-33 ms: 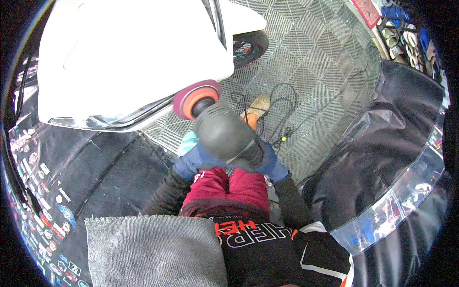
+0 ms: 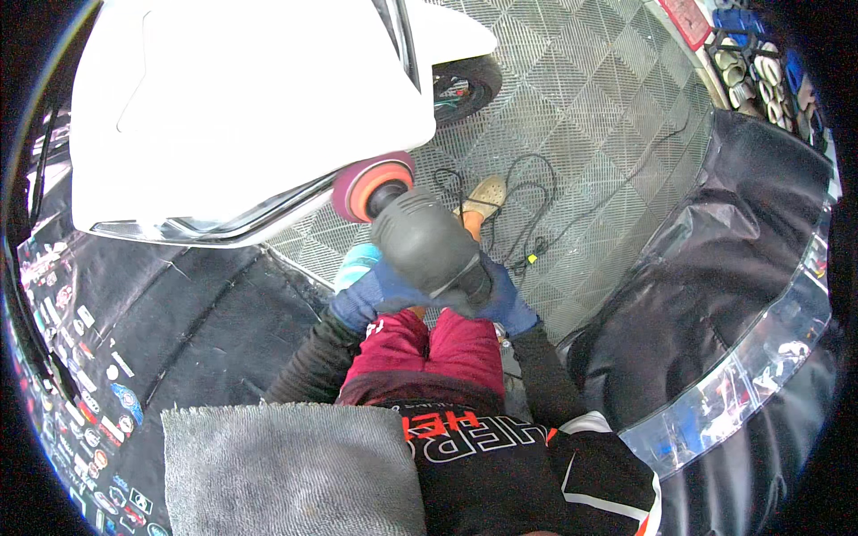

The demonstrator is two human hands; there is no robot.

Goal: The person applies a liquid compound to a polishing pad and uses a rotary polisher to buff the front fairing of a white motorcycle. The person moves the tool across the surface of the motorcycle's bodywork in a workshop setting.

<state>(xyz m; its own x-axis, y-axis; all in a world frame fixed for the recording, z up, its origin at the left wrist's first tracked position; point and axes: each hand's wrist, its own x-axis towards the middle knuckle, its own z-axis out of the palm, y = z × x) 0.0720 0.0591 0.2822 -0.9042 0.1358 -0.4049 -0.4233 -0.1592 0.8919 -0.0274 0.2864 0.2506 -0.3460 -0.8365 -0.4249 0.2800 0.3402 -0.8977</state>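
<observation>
My left hand [image 2: 375, 295] and my right hand [image 2: 502, 295], both in blue gloves, are wrapped round a dark grey rotary polisher [image 2: 422, 239], their fingers partly hidden by its body. Its purple and orange foam pad [image 2: 355, 192] is at the lower edge of a white vehicle body panel [image 2: 241, 98], beside a dark trim strip; whether it touches is unclear. A grey microfibre cloth [image 2: 286, 464] lies at the lower left over my front.
A wheel [image 2: 469, 94] sits behind the panel. Black cables [image 2: 527, 183] lie on the grey tile floor [image 2: 608, 134] near my foot in a tan clog [image 2: 484, 196]. A sticker-covered black surface [image 2: 152, 322] is left, a black cover [image 2: 679, 259] right, footwear [image 2: 764, 76] upper right.
The polisher and its pad have shifted slightly to the right and up, along with my hands. The white panel looks the same.
</observation>
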